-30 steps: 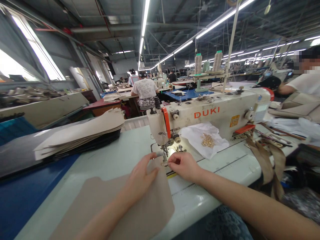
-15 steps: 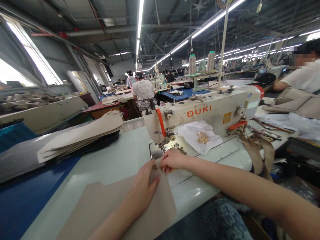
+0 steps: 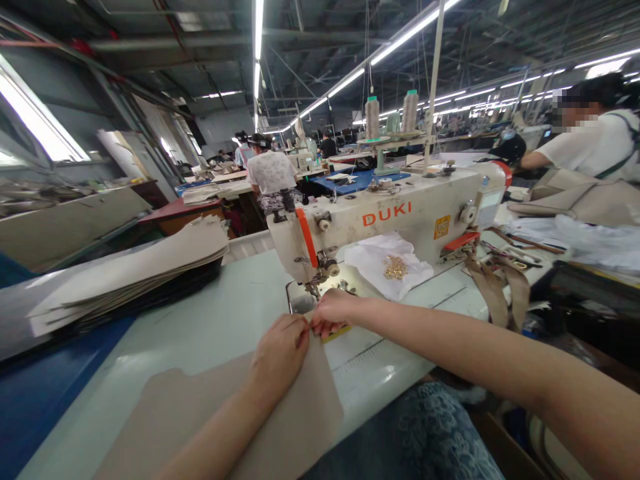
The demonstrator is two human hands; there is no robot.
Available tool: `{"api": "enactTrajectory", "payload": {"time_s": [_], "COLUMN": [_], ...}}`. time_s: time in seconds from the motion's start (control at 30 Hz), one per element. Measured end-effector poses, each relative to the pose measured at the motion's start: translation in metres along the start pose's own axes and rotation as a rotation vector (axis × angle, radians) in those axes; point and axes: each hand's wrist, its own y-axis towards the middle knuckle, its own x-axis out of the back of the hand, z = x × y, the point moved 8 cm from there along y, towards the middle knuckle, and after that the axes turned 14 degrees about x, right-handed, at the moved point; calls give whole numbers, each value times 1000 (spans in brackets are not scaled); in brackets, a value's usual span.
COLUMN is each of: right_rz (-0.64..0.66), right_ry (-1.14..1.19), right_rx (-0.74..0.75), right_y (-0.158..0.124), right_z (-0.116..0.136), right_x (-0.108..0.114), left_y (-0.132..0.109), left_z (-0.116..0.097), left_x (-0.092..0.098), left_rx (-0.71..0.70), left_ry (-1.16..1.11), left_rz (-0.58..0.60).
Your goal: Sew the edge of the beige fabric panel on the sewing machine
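Note:
A tan cut panel (image 3: 210,413) lies on the pale green sewing table (image 3: 210,313) in front of me. My left hand (image 3: 280,350) rests on the panel's far corner, fingers curled and pinching its edge. My right hand (image 3: 333,312) is closed in a pinch right beside it, gripping the same corner just in front of the needle of the cream DUKI sewing machine (image 3: 390,217). What else the fingers hold I cannot make out.
A white cloth with small gold metal parts (image 3: 395,267) lies under the machine arm. A stack of tan and dark panels (image 3: 130,277) sits at left. Tan straps (image 3: 495,290) hang off the right edge. A co-worker in white (image 3: 590,147) sits at right; others work further back.
Both hands have drawn back from under the needle toward me, pulling the panel's corner along. The left hand's fingers went from flat to curled. My view swung slightly right.

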Motion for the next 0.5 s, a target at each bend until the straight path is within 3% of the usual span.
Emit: {"api": "enactTrajectory", "payload": {"time_s": [0.17, 0.3, 0.5], "right_rz": [-23, -145, -177], "right_ry": [-151, -324, -861], "right_rx": [83, 211, 746], "right_y": [-3, -21, -56], "right_z": [7, 15, 34], "right_x": [4, 14, 3], "left_y": [2, 4, 2], "left_z": [1, 2, 2], "left_x": [0, 1, 3], "left_rx": [2, 12, 11], "left_ry": [1, -24, -64], "left_rz": [-27, -37, -67]}}
